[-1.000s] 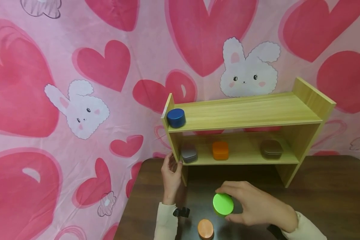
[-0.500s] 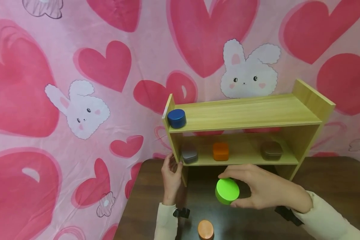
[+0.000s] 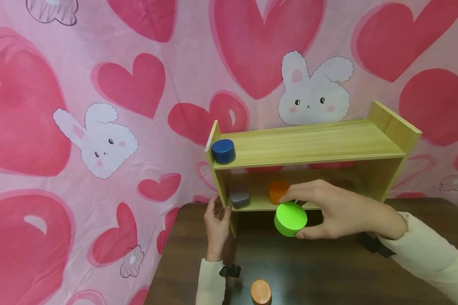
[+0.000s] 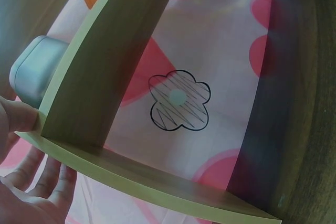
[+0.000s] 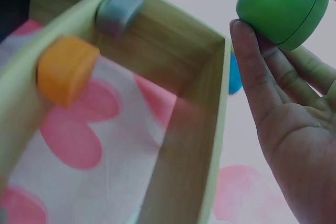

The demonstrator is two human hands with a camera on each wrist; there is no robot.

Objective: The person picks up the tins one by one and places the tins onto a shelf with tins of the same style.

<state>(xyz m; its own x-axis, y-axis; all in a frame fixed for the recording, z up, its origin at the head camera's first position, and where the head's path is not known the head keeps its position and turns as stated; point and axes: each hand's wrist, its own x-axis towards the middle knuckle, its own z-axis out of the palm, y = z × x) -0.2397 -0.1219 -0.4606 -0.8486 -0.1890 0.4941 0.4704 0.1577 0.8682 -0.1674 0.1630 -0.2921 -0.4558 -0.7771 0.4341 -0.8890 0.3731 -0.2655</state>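
Observation:
My right hand (image 3: 333,209) pinches a bright green round tin (image 3: 290,219) between thumb and fingers, in front of the shelf's middle board. The right wrist view shows the same green tin (image 5: 283,6) from its side, with a seam near one end. At the left end of the wooden shelf (image 3: 313,142), my left hand (image 3: 216,222) grips the side panel, thumb in front and fingers on the outer face. Close by that thumb sits a silver-grey tin (image 3: 239,197). An orange squarish tin (image 3: 277,191) stands further right on the same board, partly hidden by my right hand.
A blue round tin (image 3: 223,151) stands on the top board at its left end. On the dark wooden table (image 3: 328,271), an orange round tin (image 3: 261,292) lies near the front. Behind the shelf hangs a pink cloth (image 3: 156,148) with hearts and rabbits.
My right hand has lifted the green tin up from above the table to the height of the middle board, slightly rightward. It now covers the brownish tin at the right. My left hand stays put.

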